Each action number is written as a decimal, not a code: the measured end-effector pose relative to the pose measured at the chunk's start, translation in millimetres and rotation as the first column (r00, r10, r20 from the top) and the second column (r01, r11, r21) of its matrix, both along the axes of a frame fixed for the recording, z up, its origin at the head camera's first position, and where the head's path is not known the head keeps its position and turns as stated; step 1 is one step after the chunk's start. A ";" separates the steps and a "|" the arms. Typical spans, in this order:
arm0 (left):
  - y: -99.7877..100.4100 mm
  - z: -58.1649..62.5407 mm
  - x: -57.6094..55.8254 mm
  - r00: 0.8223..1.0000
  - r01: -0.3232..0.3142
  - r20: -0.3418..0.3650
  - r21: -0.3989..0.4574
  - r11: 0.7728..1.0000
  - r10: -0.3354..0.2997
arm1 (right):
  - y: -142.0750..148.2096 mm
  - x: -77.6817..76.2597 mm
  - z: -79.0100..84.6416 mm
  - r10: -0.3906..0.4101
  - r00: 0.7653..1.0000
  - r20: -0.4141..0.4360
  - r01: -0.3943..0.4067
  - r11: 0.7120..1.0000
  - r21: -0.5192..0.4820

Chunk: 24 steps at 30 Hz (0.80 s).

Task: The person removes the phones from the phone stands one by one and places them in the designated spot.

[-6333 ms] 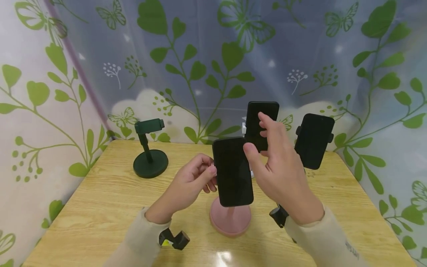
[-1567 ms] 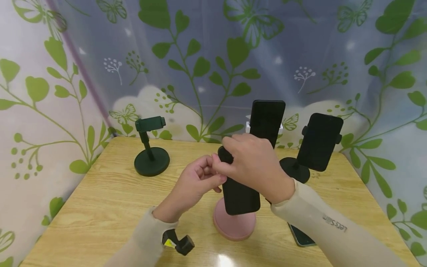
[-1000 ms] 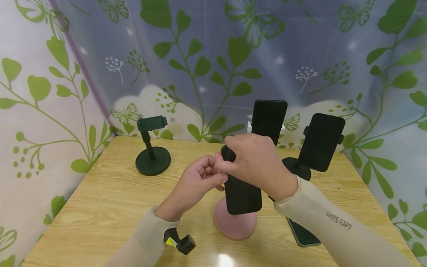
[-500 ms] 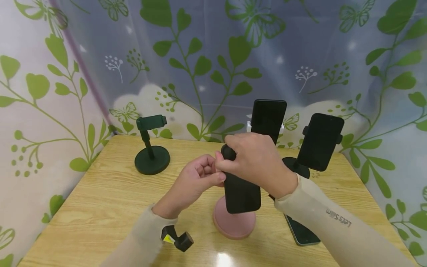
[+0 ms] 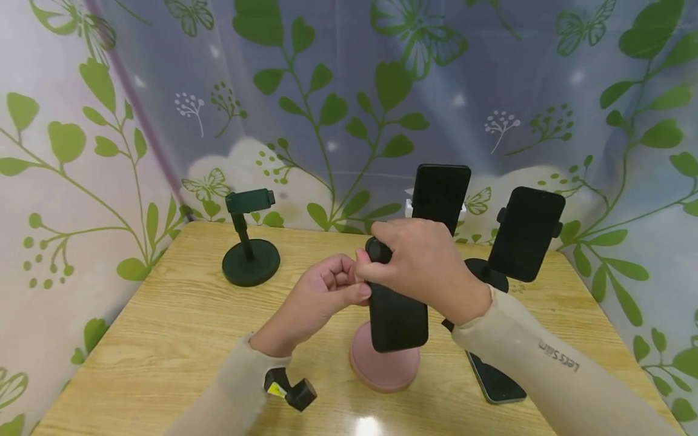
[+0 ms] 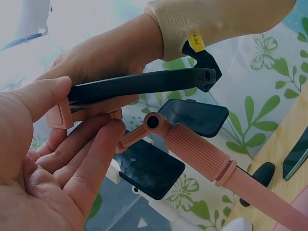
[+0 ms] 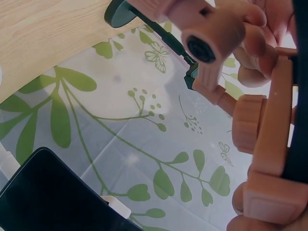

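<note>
The left hand [image 5: 324, 293] pinches the left end of the clamp on the pink phone stand [image 5: 382, 373], its thumb above and its fingers curled behind. The right hand [image 5: 425, 260] grips across the upper part of a black smartphone [image 5: 399, 324], its thumb towards the left edge and its fingers curled at the right side.

This smartphone sits in the clamp, tilted over the round pink base at the middle of the wooden table [image 5: 158, 339]. In the earliest view the right hand was spread at its right and the whole screen showed; now the hand covers the top half. Over the last second or so both hands have hardly moved.

Uncovered now, near right, is a flat phone [image 5: 497, 381], partly under the right sleeve [image 5: 537, 357]. Unchanged are the green phone stand [image 5: 251, 263] far left, a phone [image 5: 440, 194] in a white holder [image 5: 409, 208] at the far side, and another phone [image 5: 528, 233] on a black stand [image 5: 481, 272] far right.
</note>
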<state>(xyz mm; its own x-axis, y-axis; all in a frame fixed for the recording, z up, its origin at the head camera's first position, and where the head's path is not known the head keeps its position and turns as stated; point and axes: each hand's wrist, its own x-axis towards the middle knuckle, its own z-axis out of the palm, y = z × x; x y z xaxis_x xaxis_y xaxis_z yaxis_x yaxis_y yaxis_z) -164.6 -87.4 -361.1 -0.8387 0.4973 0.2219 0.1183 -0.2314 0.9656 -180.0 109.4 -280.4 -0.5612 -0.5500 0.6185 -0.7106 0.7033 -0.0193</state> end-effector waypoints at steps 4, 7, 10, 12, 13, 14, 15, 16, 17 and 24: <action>-0.3 -1.6 -1.5 1.000 0.018 -0.005 0.010 1.000 -0.018 | 0.2 0.6 0.6 0.009 1.000 0.013 -0.009 1.000 -0.009; -0.4 -2.4 -2.4 1.000 0.031 -0.006 0.025 0.999 -0.030 | 0.4 0.0 -0.2 0.024 1.000 0.006 -0.023 1.000 -0.020; -0.1 -3.1 -2.9 0.999 0.037 -0.005 0.039 0.999 -0.037 | 1.0 -1.2 -1.7 0.043 0.999 -0.007 -0.043 0.998 -0.035; 0.1 -3.2 -3.1 0.999 0.038 0.002 0.042 0.998 -0.038 | 1.5 -1.7 -2.5 0.055 0.998 -0.014 -0.055 0.998 -0.043; 0.4 -3.6 -3.4 0.999 0.037 0.004 0.043 0.998 -0.037 | 1.7 -1.8 -2.6 0.060 0.998 -0.014 -0.060 0.997 -0.047; 0.6 -3.7 -3.5 0.999 0.035 0.006 0.042 0.999 -0.035 | 1.9 -1.8 -2.7 0.063 0.998 -0.013 -0.063 0.997 -0.052; 0.8 -3.8 -3.7 0.999 0.033 0.008 0.040 0.999 -0.033 | 2.1 -1.9 -2.8 0.065 0.998 -0.011 -0.065 0.996 -0.055; 0.9 -3.9 -3.7 0.999 0.031 0.011 0.040 0.999 -0.031 | 2.2 -1.7 -2.8 0.066 0.998 -0.009 -0.067 0.996 -0.057; 1.1 -3.8 -3.5 1.000 0.029 0.011 0.040 0.999 -0.029 | 2.2 -1.6 -2.6 0.066 0.998 -0.006 -0.067 0.996 -0.058; 1.4 -2.2 -1.1 1.000 0.020 0.012 0.043 0.999 -0.021 | 3.0 -0.7 -4.0 0.064 0.998 0.002 -0.064 0.996 -0.055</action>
<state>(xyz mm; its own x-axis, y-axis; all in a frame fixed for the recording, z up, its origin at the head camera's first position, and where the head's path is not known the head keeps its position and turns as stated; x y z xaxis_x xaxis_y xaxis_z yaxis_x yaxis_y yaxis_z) -165.7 -85.9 -363.3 -0.8311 0.5048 0.2332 0.1012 -0.2749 0.9561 -180.6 112.4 -284.4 -0.5278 -0.5503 0.6470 -0.7542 0.6540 -0.0591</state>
